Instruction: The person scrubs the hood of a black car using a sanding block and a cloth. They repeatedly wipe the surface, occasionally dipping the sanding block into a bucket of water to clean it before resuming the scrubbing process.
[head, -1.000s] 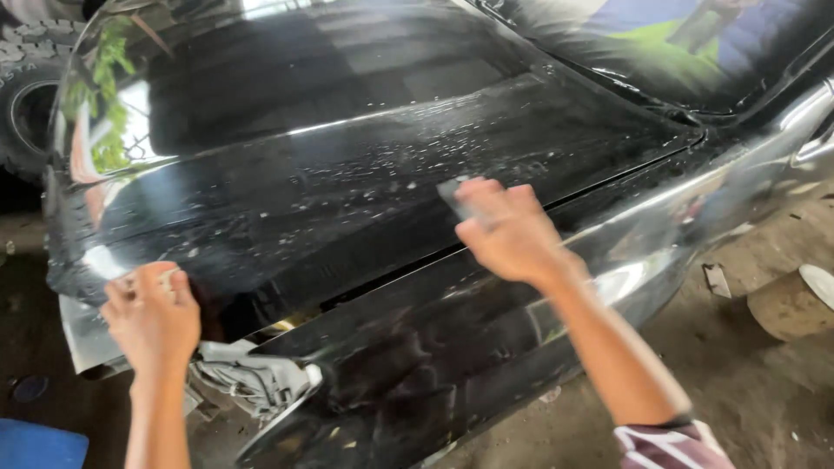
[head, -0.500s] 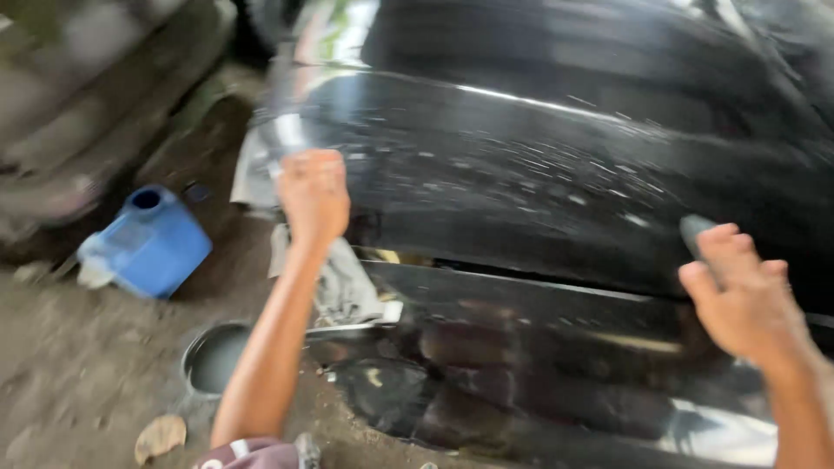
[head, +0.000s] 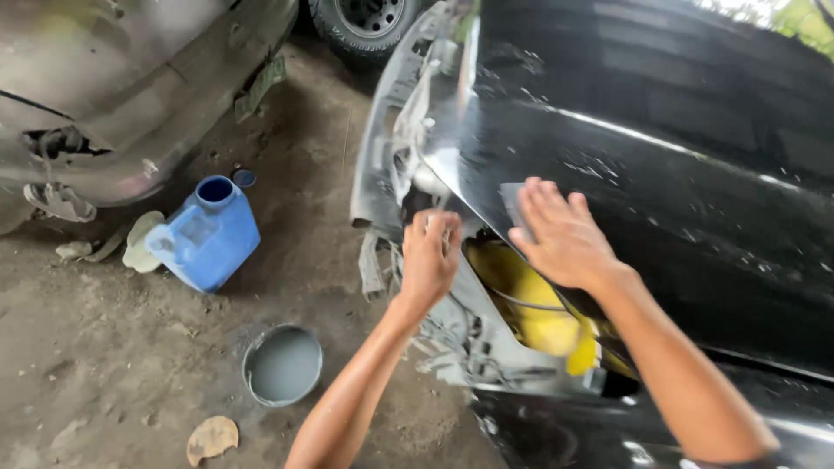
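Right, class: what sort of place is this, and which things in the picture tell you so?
Probably a car body repair yard. A black car panel is wet, with the right hand pressing a small pad on it. A second car stands on the dirt floor, near a blue jerrycan and a bucket.

Since the earlier frames the right hand (head: 563, 234) with its grey sanding pad (head: 512, 207) has slid left across the black car panel (head: 678, 174), closing on the left hand (head: 430, 256) at the panel's edge.
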